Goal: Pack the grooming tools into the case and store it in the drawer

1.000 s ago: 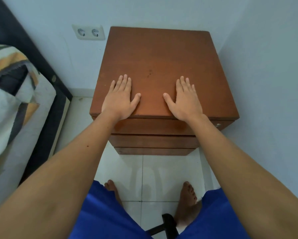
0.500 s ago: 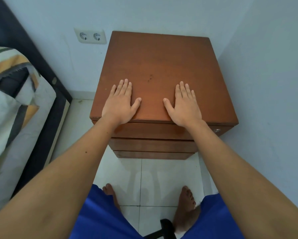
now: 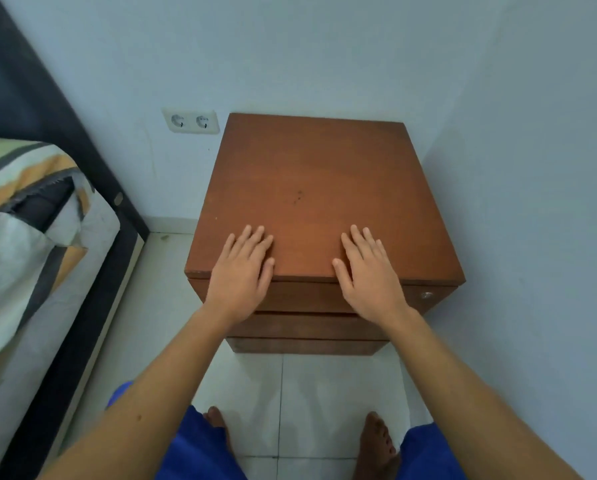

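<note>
A brown wooden drawer cabinet point(image 3: 311, 188) stands in the room's corner, its drawers point(image 3: 307, 325) shut. My left hand point(image 3: 241, 275) lies flat with straight fingers over the front edge of the top, left of centre. My right hand point(image 3: 369, 275) lies the same way on the right. Both hold nothing. No case and no grooming tools are in view.
A bed point(image 3: 30, 244) with a striped cover and dark frame stands to the left. A double wall socket point(image 3: 190, 121) sits left of the cabinet. Walls close in behind and on the right. White floor tiles point(image 3: 311, 393) lie in front, with my bare feet.
Both hands have slid back toward the cabinet's front edge, thumbs drawn closer to the fingers. The camera has pulled back and tilted up, showing more wall.
</note>
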{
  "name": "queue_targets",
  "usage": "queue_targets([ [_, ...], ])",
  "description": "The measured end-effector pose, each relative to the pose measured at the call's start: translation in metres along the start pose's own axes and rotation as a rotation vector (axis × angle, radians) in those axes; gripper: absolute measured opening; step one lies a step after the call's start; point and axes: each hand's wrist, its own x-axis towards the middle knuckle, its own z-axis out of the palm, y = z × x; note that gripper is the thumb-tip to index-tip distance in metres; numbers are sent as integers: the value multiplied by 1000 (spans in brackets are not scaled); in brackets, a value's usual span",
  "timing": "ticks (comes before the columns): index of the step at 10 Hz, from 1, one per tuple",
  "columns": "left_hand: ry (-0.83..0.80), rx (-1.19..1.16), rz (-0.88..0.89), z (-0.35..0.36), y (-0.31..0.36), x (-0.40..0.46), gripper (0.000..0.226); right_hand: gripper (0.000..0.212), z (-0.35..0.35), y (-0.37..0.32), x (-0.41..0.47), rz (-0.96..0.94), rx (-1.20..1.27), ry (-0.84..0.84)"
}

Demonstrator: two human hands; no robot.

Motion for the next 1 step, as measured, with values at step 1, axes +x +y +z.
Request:
queue_targets([
  [1,40,-19,45,12,23,-72,69,73,-2,-2,-53,-65,-28,-13],
])
